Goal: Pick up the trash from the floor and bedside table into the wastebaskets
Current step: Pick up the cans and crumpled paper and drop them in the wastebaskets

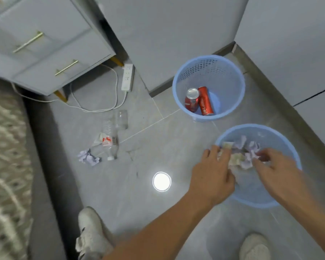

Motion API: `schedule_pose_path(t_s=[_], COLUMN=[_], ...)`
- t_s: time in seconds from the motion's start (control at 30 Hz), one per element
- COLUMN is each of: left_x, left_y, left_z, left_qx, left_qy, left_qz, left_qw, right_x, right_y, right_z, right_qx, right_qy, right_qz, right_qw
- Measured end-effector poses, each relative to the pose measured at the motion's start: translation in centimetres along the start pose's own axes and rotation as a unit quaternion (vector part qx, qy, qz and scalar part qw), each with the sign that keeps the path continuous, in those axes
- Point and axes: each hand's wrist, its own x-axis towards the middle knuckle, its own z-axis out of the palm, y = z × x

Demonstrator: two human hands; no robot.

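Observation:
Two blue wastebaskets stand on the grey tile floor. The far wastebasket [231, 72] holds two red cans [200, 101]. Both my hands hover over the near wastebasket [281, 199]. My left hand [212, 175] has its fingers spread at the left rim. My right hand [276, 169] is blurred, with its fingers apart. Crumpled purple and pale paper [240, 156] lies loose between and under the fingertips. On the floor to the left lie a crumpled purple paper [89, 158], a clear plastic bottle [112, 143], a white and red wrapper [103, 139] and a clear cup [122, 119].
A grey bedside table [45, 53] with gold handles stands at the upper left, with a white power strip [127, 77] and its cable beside it. A patterned bed cover [6, 166] fills the left edge. My shoes [91, 233] are at the bottom. Grey cabinets line the back and right.

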Motion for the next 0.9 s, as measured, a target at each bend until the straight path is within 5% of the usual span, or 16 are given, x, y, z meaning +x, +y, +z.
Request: schedule_pose_path(t_s=[0.2, 0.47, 0.77, 0.9], left_x=[-6.3, -13.0, -14.4, -12.4], left_y=[-15.9, -40.7, -55.2, -58.0], left_z=[-6.9, -13.8, -8.7, -4.2], left_qx=[-0.007, 0.008, -0.045, -0.043], left_qy=[0.067, 0.125, 0.032, 0.027], left_qz=[-0.140, -0.313, -0.409, -0.369], left_qw=[0.988, 0.942, 0.911, 0.928], right_x=[-2.5, -1.6, 1.2, 3.5], right_y=[-14.1, -31.4, -40.2, -40.9], right_z=[8.3, 29.6, 47.7, 52.4], right_qx=[0.021, -0.055, -0.202, -0.277], right_qy=[-0.031, -0.131, -0.220, -0.175], right_qz=[-0.137, -0.284, -0.440, -0.434], right_qw=[0.990, 0.948, 0.847, 0.839])
